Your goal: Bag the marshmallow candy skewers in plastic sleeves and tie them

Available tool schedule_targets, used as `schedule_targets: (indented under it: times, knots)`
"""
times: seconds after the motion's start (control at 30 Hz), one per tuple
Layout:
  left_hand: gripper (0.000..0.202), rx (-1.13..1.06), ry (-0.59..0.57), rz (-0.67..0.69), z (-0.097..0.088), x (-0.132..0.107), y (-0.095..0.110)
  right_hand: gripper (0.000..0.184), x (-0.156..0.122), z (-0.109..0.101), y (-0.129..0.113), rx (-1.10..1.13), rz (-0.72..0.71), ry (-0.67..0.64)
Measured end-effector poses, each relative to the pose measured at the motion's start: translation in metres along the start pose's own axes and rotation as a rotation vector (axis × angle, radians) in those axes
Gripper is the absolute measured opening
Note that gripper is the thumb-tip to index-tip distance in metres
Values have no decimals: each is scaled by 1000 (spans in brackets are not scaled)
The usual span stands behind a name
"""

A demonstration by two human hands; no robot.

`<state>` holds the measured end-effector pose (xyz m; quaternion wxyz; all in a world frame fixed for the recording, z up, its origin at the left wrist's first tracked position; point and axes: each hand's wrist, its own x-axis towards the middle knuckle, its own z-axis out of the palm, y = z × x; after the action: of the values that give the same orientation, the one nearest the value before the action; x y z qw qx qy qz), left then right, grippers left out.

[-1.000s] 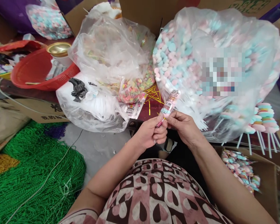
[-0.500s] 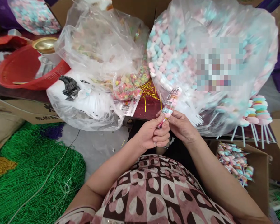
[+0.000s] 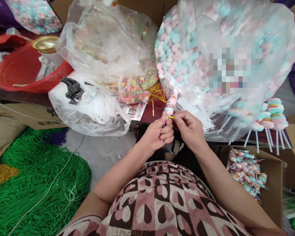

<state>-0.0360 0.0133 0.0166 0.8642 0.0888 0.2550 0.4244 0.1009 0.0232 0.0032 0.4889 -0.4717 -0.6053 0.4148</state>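
My left hand (image 3: 161, 132) is closed round the gathered lower end of a wrapped marshmallow skewer (image 3: 170, 102). The skewer stands upright, leaning slightly right, its pink and blue pieces showing through a printed clear wrapper. A short gold twist tie (image 3: 170, 117) sits at the neck of the wrapper, just above my left thumb. Beside it my right hand (image 3: 188, 127) pinches the tie's free end between thumb and forefinger. More gold twist ties (image 3: 156, 93) lie in a loose heap on the dark red table (image 3: 147, 113) beyond my hands.
A big clear bag of marshmallows (image 3: 172, 49) fills the right. Unwrapped skewers (image 3: 276, 114) lie at the table's right edge, above a carton (image 3: 270, 193) of wrapped ones. Bags of ring candies (image 3: 132, 88) and white sticks (image 3: 105, 113), and a red basket (image 3: 14, 70), stand left.
My right hand has drawn away to the right from the skewer and now pinches the tie's end. The skewer has shifted slightly left and stands more upright.
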Motion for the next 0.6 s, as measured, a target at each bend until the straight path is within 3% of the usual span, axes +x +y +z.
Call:
schedule_targets:
  times: [0.1,0.17,0.23,0.33,0.43,0.6]
  knots:
    - [42,-15,150,144,-5,6,9,17,-3,-2,-13,-243,-247,31]
    - [41,5,166,190,-5,6,14,16,-3,-3,-17,-281,-274,19]
    - [40,55,108,179,-1,2,16,14,-2,-6,-17,-205,-179,49]
    - [39,129,31,169,7,-6,12,16,0,-13,-17,137,37,163]
    - [34,214,79,240,10,-7,6,20,1,-20,-25,383,119,179]
    - [30,423,163,296,9,0,-2,13,-1,-15,-32,248,132,91]
